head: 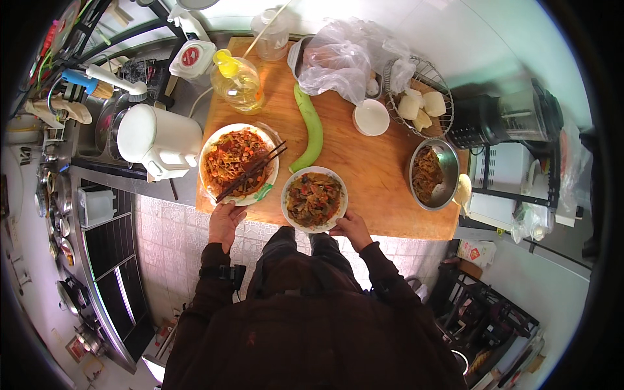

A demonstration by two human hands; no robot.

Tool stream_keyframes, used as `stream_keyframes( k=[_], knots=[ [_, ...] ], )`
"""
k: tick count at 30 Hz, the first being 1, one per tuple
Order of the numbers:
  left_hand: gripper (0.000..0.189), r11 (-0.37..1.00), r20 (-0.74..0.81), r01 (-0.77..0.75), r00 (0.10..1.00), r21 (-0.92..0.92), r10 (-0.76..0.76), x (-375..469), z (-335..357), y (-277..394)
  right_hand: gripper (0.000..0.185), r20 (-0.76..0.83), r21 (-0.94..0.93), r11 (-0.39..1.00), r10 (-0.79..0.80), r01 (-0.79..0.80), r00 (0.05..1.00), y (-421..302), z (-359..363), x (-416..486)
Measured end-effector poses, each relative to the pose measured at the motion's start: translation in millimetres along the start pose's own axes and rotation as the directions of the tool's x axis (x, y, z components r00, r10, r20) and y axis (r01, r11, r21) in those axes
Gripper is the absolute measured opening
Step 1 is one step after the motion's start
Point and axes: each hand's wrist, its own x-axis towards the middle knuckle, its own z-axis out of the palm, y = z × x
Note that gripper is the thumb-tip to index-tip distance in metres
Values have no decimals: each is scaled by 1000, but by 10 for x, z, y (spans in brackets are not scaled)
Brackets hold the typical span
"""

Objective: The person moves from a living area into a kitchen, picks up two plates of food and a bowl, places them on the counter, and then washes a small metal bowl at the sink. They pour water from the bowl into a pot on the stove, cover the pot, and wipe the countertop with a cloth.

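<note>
A wide white bowl (267,196) of cooked shredded vegetables in reddish sauce sits at the left of the wooden table. A pair of dark chopsticks (253,170) rests across it. My left hand (226,224) is at its near rim, the fingertips under the edge; whether they bear its weight is hidden. To the right, a smaller patterned bowl (284,199) holds a cooked vegetable dish with dark and red pieces. My right hand (353,229) grips its near right rim, thumb on the edge. This bowl overlaps the table's front edge in view.
Behind the bowls lies a long green gourd (310,127). A yellow-capped pump bottle (237,85) and white kettle (151,136) stand left. A small white bowl (371,118), a wire basket (446,109) with pale buns, and a steel bowl (451,170) of food are right.
</note>
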Motion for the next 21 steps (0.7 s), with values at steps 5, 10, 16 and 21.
stream_keyframes(
  k=[5,10,16,21],
  knots=[
    [22,1000,-31,-1,1000,19,1,116,-37,-11,37,-18,-37,999,24,-25,1000,12,-38,14],
    [20,963,52,-133,991,235,124,292,-278,-135,33,-79,21,1000,-18,20,997,42,-85,-69],
    [26,1000,-34,14,999,-8,-14,247,-166,-17,34,-171,58,997,-49,60,984,37,-271,-271],
    [29,1000,-35,15,999,-7,-15,161,-188,-12,33,-249,94,993,-49,74,967,74,-469,-462]
  ],
)
